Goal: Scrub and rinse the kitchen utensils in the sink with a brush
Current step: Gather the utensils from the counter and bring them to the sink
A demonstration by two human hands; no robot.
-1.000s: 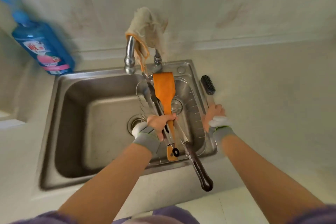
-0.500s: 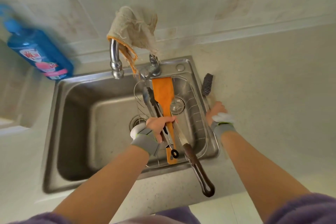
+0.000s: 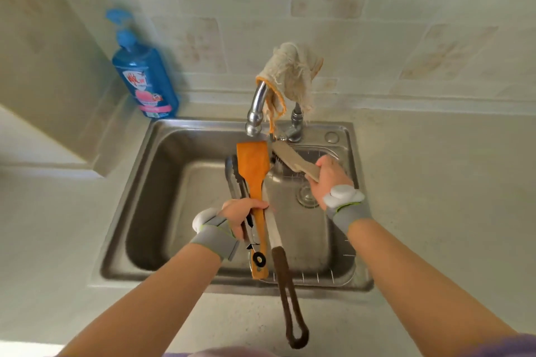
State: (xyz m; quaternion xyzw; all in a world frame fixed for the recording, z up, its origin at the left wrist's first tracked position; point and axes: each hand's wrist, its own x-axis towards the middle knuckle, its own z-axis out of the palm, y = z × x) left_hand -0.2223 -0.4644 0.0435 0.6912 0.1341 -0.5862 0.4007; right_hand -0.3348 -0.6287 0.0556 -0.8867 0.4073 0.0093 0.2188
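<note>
The pale table (image 3: 435, 197) runs all around a steel sink (image 3: 179, 182) set into it, with tiled wall behind. A chrome tap (image 3: 256, 109) arches over the back rim of the sink, and a frayed cream cloth (image 3: 291, 72) is draped over its top. A blue pump bottle (image 3: 145, 78) stands on the table at the back, well to the left of both hands.

The left hand (image 3: 240, 216) is over the middle of the sink, its fingers (image 3: 255, 204) clamped around a bundle of utensils held side by side. Of these, the orange wooden spatula (image 3: 253, 168) points its flat blade away from the fingers toward the tap spout, while a brown-handled utensil (image 3: 285, 284) trails back from the fingers, out past the near rim of the sink. Metal tongs (image 3: 236, 175) lie just left of the spatula in the same grip.

The right hand (image 3: 326, 180) is over the right part of the sink, fingers wrapped around the handle of a brush (image 3: 293, 158). The brush head reaches forward and left from those fingers, ending just beside the spatula blade, under the tap; whether they touch cannot be told. Both wrists wear grey bands with white pods.
</note>
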